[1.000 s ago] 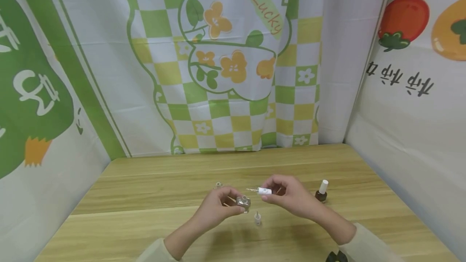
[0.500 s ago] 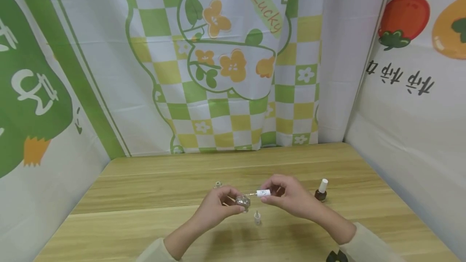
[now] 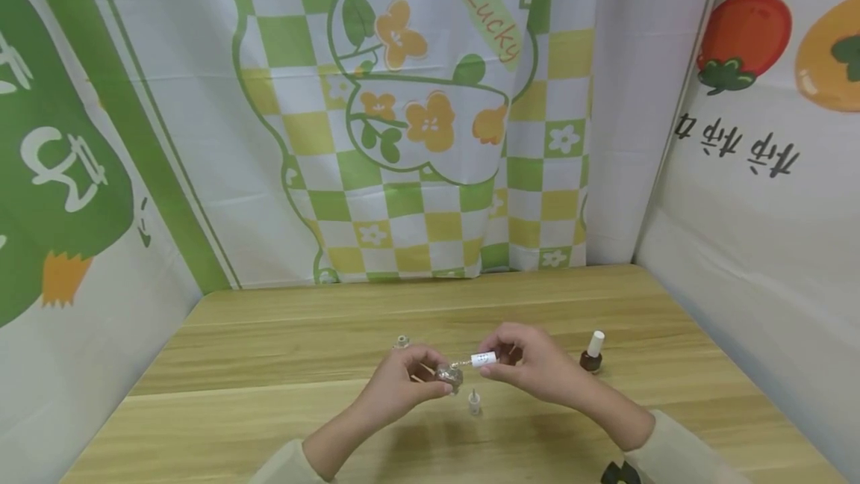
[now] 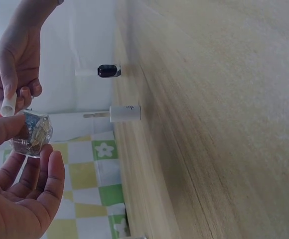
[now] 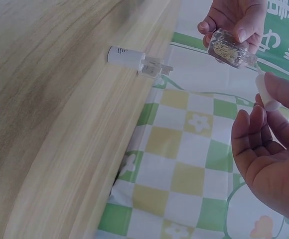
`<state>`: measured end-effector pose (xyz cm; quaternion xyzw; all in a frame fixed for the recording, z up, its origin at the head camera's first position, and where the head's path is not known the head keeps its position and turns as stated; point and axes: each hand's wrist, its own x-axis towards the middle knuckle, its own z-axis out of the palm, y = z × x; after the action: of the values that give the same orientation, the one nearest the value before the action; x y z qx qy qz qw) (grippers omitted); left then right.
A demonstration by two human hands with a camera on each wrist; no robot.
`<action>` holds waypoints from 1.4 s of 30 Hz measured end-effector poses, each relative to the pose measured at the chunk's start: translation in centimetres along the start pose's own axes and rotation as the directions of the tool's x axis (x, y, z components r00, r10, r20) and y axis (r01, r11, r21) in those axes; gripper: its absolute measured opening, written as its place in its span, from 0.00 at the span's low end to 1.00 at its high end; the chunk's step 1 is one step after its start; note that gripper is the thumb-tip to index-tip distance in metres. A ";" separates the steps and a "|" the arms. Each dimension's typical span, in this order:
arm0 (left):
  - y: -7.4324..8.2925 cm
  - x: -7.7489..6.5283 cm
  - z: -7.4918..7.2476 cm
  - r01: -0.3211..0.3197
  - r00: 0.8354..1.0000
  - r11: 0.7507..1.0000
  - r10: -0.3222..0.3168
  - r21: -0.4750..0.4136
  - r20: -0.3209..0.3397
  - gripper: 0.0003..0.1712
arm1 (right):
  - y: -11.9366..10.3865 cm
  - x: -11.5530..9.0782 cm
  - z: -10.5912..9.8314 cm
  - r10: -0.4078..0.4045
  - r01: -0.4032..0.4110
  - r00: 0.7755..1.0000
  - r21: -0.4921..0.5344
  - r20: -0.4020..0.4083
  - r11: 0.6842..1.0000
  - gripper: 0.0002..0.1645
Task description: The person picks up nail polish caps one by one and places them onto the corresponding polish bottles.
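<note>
My left hand (image 3: 393, 387) holds a small faceted clear nail polish bottle (image 3: 449, 377) by its sides, with gold and silver glitter inside. In the right wrist view the bottle (image 5: 228, 49) tilts its neck toward the other hand. My right hand (image 3: 540, 364) pinches a white brush cap (image 3: 484, 359) between thumb and fingers. Its glitter-coated brush (image 3: 461, 363) reaches the bottle's mouth; how deep the tip sits cannot be told. Below the hands, a second white brush cap (image 3: 474, 403) stands on the table, brush up.
Behind my left hand stands another clear bottle (image 3: 402, 341), partly hidden. A dark nail polish bottle (image 3: 592, 359) with a white cap is upright at the right. A black object (image 3: 620, 473) lies at the table's (image 3: 302, 327) near edge. Printed cloth hangs behind and beside the table.
My right hand has brought the brush cap slightly left and down, from apart to the mouth of the glitter bottle. The left hand has stayed nearly in place.
</note>
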<state>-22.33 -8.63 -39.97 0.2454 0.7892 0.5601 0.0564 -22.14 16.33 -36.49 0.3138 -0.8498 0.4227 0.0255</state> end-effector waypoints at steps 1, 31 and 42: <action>0.0 0.0 0.0 0.003 1.000 1.000 -0.003 -0.002 0.002 0.12 | 0.0 0.0 0.0 -0.003 0.003 1.000 -0.004 0.001 1.000 0.10; 0.1 -0.2 0.4 0.000 1.000 1.000 0.000 0.001 0.018 0.11 | -0.3 0.4 0.8 0.015 -0.014 1.000 0.099 -0.007 0.995 0.10; 0.2 -0.2 0.4 -0.002 1.000 1.000 0.002 -0.003 0.028 0.11 | -0.3 0.7 1.3 0.081 -0.080 0.997 0.261 0.006 0.962 0.12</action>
<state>-21.93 -8.32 -39.94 0.2538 0.7873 0.5579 0.0674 -22.24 14.91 -36.90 0.2787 -0.7987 0.5324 -0.0311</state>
